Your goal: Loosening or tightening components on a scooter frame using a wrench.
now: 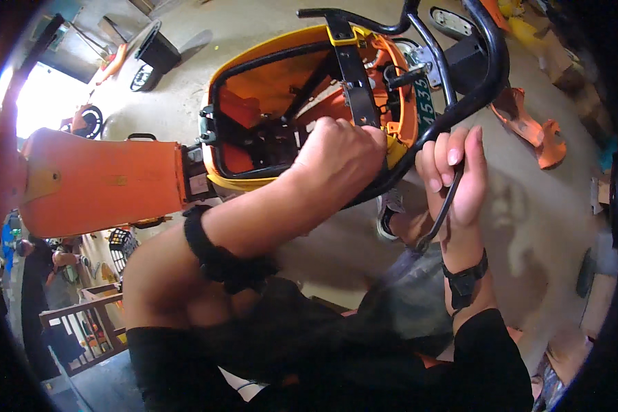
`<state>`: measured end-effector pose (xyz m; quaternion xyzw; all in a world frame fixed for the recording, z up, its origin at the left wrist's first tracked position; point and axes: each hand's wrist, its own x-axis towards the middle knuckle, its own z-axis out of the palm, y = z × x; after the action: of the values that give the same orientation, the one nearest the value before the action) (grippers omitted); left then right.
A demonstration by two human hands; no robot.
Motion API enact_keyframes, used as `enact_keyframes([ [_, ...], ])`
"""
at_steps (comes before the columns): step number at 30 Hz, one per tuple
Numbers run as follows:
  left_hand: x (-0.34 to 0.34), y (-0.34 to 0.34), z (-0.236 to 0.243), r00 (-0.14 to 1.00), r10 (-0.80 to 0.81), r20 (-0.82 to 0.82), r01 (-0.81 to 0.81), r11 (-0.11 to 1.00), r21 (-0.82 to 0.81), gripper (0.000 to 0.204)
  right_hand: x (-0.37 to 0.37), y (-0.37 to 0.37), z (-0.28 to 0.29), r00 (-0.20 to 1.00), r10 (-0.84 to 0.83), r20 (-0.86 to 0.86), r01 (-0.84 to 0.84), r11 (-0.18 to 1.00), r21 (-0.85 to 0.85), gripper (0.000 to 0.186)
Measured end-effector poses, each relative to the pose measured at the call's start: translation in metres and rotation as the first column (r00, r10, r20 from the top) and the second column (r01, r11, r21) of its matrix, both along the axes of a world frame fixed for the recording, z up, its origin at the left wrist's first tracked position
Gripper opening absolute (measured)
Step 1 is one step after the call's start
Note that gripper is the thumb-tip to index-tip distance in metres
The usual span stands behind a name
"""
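My left hand (340,154) is closed in a fist over the rear edge of an orange scooter body (268,51), next to a black metal crossbar (359,89) and yellow trim. Its fingertips are hidden, so what it grips does not show. In my right hand (460,178) is a dark metal wrench (446,209), slanting down with its rounded end near my wrist. That hand is just below the black tubular rear rack (484,89). The scooter's storage opening, framed by a black seal (216,130), lies ahead of my left forearm.
An orange seat (103,182) extends left from the opening. Beneath the rack is a green plate (426,103). An orange body panel (529,130) lies on the floor at right. A black bin-like object (159,49) stands far left. A wooden railing (96,323) is at lower left.
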<state>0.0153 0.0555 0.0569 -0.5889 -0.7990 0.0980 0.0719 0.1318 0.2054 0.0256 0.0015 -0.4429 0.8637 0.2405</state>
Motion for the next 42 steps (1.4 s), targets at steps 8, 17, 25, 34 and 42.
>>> enact_keyframes([
  [8,-0.005,0.003,0.011,0.978,0.116,0.171,-0.127,0.991,0.052,0.016,-0.006,0.000,-0.010,0.997,-0.065,0.045,0.063,0.997,0.042,0.042],
  [17,-0.002,0.004,0.007,0.977,0.076,0.198,-0.070,0.997,-0.041,0.023,-0.005,0.009,-0.011,0.997,-0.069,-0.032,0.070,0.997,0.029,0.043],
  [25,-0.001,-0.009,0.011,0.981,0.130,0.145,-0.123,0.991,-0.057,0.020,-0.007,0.002,-0.015,1.000,-0.023,-0.010,0.024,0.992,0.124,0.045],
  [34,0.001,0.006,0.011,0.977,0.114,0.177,-0.109,0.993,-0.042,0.018,0.000,0.006,-0.014,0.989,-0.143,0.025,0.144,0.988,-0.061,0.043],
  [42,0.003,0.001,-0.001,0.985,0.034,0.169,-0.039,0.999,0.026,0.024,-0.006,0.009,-0.017,0.998,-0.067,-0.011,0.067,0.998,-0.015,0.042],
])
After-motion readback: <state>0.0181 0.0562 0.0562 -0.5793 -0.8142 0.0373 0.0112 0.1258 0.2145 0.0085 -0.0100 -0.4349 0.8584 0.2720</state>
